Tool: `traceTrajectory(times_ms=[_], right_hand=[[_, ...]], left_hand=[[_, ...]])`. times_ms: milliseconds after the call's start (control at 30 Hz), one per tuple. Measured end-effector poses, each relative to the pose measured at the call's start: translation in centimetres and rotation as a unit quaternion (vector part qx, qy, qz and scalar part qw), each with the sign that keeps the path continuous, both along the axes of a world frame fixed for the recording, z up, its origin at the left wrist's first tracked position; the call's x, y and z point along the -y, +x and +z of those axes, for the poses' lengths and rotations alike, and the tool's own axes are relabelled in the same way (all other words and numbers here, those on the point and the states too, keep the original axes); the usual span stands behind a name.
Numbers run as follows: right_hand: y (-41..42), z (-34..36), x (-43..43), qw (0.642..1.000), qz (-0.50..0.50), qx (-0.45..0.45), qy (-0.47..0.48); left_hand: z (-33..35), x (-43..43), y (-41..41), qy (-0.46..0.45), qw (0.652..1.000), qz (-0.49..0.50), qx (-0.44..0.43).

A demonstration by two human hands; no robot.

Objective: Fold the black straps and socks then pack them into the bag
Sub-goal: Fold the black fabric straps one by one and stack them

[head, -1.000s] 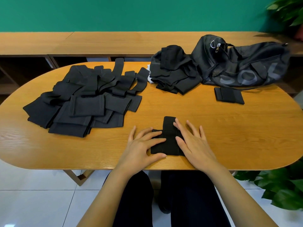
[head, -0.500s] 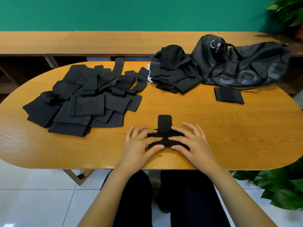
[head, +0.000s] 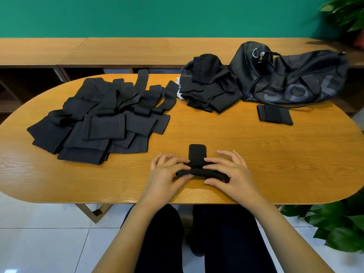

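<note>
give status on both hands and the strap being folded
Left hand and right hand both pinch the black strap, mid-fold. Bag far right, one folded piece in front of it. Loose pile left, out of the way.

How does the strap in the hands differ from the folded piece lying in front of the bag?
The strap is pinched by the left hand and right hand near the table's front edge; the folded piece lies untouched in front of the bag. The strap is part-folded, one end sticking out away from the person; the folded piece is a flat, tidy rectangle. Both are black fabric.
</note>
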State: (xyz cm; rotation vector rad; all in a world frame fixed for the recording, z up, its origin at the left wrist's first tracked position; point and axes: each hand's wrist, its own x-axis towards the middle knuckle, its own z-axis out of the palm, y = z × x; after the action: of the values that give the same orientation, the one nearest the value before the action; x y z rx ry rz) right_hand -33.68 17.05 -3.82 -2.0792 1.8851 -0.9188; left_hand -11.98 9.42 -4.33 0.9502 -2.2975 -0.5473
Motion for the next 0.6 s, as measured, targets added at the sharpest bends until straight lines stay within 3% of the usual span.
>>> traceTrajectory(times_ms=[267,433,600], right_hand=[[0.3,0.4,-0.2,0.995,-0.08,0.037,0.037],[0.1,-0.2,0.0,0.987,-0.098,0.121,0.04],[0.0,-0.5,0.3,0.979,-0.148,0.138,0.034]], left_hand=[[1.3,-0.6,0.0,0.106,0.99,0.052,-0.077],[0.7,-0.3,0.2,0.107,0.985,0.081,-0.104],[0.5,-0.2,0.0,0.078,0.988,0.108,-0.081]])
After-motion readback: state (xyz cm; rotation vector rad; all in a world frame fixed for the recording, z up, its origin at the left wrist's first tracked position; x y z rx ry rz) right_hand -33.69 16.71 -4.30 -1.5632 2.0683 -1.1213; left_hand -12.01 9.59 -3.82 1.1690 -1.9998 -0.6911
